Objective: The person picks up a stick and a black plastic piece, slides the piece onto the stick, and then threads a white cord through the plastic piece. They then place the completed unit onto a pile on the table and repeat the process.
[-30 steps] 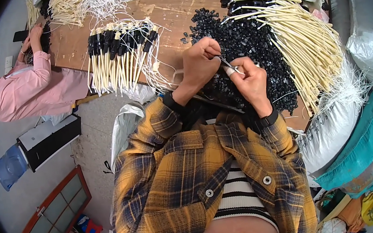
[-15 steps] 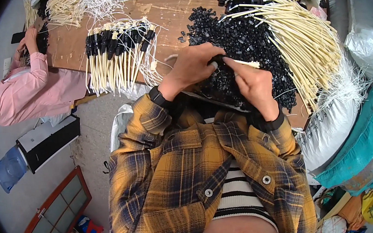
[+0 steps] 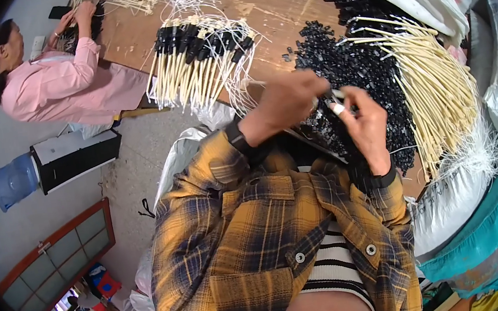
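Note:
Over the near edge of a heap of small black plastic pieces (image 3: 350,68), my two hands meet. My left hand (image 3: 286,104) is curled shut and blurred by motion; what it grips is hidden. A pale strand (image 3: 256,83) shows beside it. My right hand (image 3: 368,122) has thumb and fingers pinched on a small dark piece (image 3: 330,96), which lies between the hands and is partly smeared. Something white shows at the right fingertips. Left of my hands, a row of cream cords with black sleeves (image 3: 192,50) lies across the table edge, with thin white wires trailing.
A large bundle of cream cords (image 3: 439,82) fans out on the right of the wooden table (image 3: 268,4). White sacks (image 3: 454,205) and a teal sack (image 3: 489,238) stand beyond it. At the far left, a person in pink (image 3: 60,85) works at the table.
The view has shifted, so the scene sits farther right and lower. My right fingers have drawn back from pointing into a pinch. The cream cord end that stuck out past them no longer shows.

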A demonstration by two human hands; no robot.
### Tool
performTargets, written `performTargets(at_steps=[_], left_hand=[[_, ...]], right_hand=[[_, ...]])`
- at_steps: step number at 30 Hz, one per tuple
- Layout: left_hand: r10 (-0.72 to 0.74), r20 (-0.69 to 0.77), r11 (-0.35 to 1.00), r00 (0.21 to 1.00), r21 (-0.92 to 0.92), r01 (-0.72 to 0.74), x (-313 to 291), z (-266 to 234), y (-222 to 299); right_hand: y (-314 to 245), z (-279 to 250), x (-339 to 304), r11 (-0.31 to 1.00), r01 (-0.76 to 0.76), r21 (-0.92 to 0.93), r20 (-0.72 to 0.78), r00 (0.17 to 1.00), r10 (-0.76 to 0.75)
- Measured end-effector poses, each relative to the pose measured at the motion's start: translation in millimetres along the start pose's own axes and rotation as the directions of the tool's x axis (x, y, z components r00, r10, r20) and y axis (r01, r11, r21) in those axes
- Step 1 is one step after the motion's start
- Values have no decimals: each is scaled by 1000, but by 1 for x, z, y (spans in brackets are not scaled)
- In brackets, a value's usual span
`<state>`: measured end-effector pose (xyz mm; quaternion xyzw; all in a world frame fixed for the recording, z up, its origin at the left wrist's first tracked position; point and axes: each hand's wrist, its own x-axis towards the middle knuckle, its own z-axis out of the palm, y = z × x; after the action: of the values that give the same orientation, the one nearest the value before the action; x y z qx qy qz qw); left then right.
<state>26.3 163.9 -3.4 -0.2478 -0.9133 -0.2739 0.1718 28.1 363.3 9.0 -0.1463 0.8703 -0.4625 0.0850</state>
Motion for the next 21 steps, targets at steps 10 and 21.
performTargets(at_steps=[10,21], left_hand=[[-387,-377,662,841,522,538,-15,-43,-81],[-157,279,974,947,-118,196,151,85,-107]], right_hand=[[-1,8,7,862,431,-266,105,902,-418],[72,-117,9,892,-206,-402,-438,899,10]])
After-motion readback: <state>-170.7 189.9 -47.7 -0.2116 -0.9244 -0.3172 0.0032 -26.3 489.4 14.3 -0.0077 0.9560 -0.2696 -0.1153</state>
